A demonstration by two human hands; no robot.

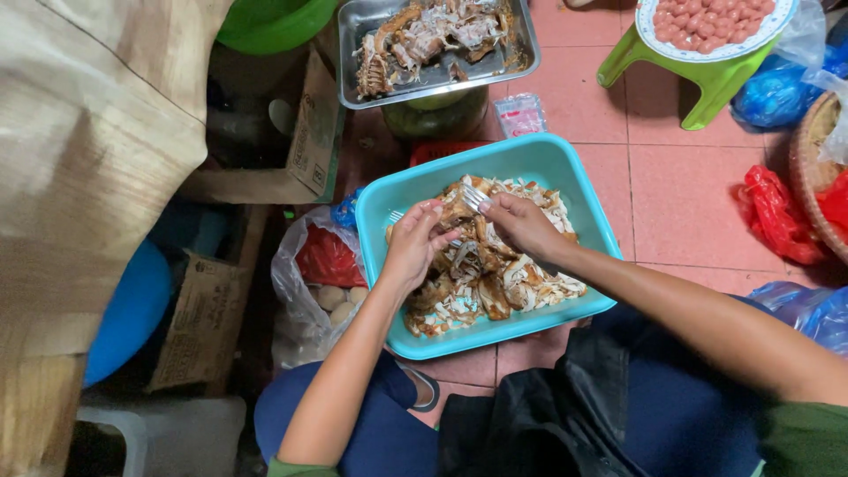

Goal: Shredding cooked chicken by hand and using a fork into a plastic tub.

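Two hands work over a teal tray [565, 177] resting on the person's lap, heaped with shredded meat [486, 278]. The right hand [523, 225] pinches a metal fork [473, 196] between thumb and fingertips, tines pointing up-left and lying against a brown piece at the top of the heap. The left hand [413, 246] is curled, fingertips closed near the same brown piece, just beside the right hand's fingertips; a second fork's tines [395, 215] show just behind its knuckles, but the handle is hidden, so the exact grip cannot be told. The meat lies directly beneath and between both sets of fingers.

Above the tray, a steel pan [523, 35] holds a picked carcass [424, 40]; it sits on a dark pot that is mostly covered. A plate of pink round items [715, 22] on a green stool [707, 84] is cut off by the top edge. Bags to the right are cropped. A clear bag [296, 291] at left holds pale round items, partly obscured.
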